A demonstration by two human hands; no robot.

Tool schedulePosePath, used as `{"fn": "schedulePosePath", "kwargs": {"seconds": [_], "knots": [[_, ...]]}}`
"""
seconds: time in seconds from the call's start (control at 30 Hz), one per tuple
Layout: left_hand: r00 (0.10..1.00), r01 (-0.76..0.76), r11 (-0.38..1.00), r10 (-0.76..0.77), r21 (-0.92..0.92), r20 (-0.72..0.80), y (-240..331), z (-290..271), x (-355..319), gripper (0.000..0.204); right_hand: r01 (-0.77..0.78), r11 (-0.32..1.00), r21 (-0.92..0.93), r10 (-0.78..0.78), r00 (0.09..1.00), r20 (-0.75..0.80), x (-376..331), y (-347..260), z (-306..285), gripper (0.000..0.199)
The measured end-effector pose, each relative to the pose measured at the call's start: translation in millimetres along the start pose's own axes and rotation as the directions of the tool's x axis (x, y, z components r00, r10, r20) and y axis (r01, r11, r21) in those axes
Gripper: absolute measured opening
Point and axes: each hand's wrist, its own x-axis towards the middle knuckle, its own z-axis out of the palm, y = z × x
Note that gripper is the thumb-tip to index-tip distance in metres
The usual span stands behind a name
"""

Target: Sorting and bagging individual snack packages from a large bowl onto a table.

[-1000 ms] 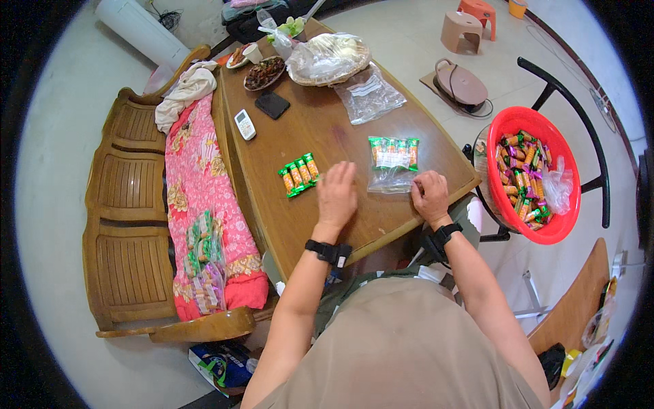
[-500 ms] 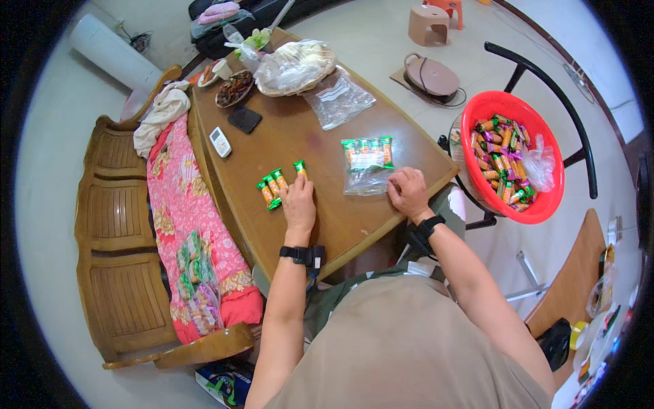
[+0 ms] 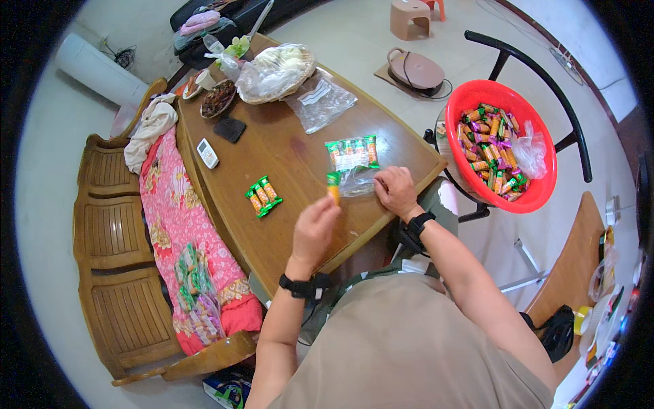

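Observation:
My left hand (image 3: 317,228) pinches one small snack stick (image 3: 333,187) in a green and orange wrapper and holds it over the table, beside the mouth of a clear plastic bag (image 3: 357,185). My right hand (image 3: 397,191) has its fingers closed on the right side of the bag's mouth. Inside the bag, several wrapped snack sticks (image 3: 351,153) lie side by side in a row. To the left on the table, three more green-ended snack sticks (image 3: 263,196) rest close together.
On the brown table (image 3: 279,153) are a white remote (image 3: 207,153), a dark pad (image 3: 229,129), an empty-looking clear bag (image 3: 321,102), a covered basket (image 3: 276,73) and a dish (image 3: 218,99). A red basin (image 3: 548,167) of wrapped snacks stands at the right. A wooden bench (image 3: 116,232) is at the left.
My left hand has lifted one snack stick off the table and carried it right, toward the bag. My right hand stays at the bag. The view has shifted slightly.

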Motion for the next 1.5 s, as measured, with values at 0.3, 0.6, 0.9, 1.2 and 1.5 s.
{"fn": "schedulePosePath", "kwargs": {"seconds": [0.3,0.6,0.9,1.2,1.5], "knots": [[0.954,-0.11,0.994,0.1,0.02,0.283,32,19,2,0.025,-0.008,0.999,-0.032,0.008,1.0,0.029,-1,1,1,0.01],[0.971,-0.164,0.984,0.15,0.065,0.189,9,52,24,0.028,-0.016,1.0,0.012,0.016,1.0,-0.006,-3,2,4,0.009],[0.989,-0.133,0.986,0.125,0.101,0.083,5,69,41,0.027,-0.012,1.0,0.019,0.012,1.0,-0.012,-2,0,2,0.01],[0.992,-0.123,0.986,0.126,0.116,-0.019,-4,83,48,0.026,-0.011,1.0,0.024,0.011,1.0,-0.011,-2,1,2,0.011],[0.994,0.027,0.942,0.011,0.334,-0.111,-8,86,52,0.047,-0.015,1.0,0.012,0.015,1.0,0.011,-2,2,2,0.011]]}}
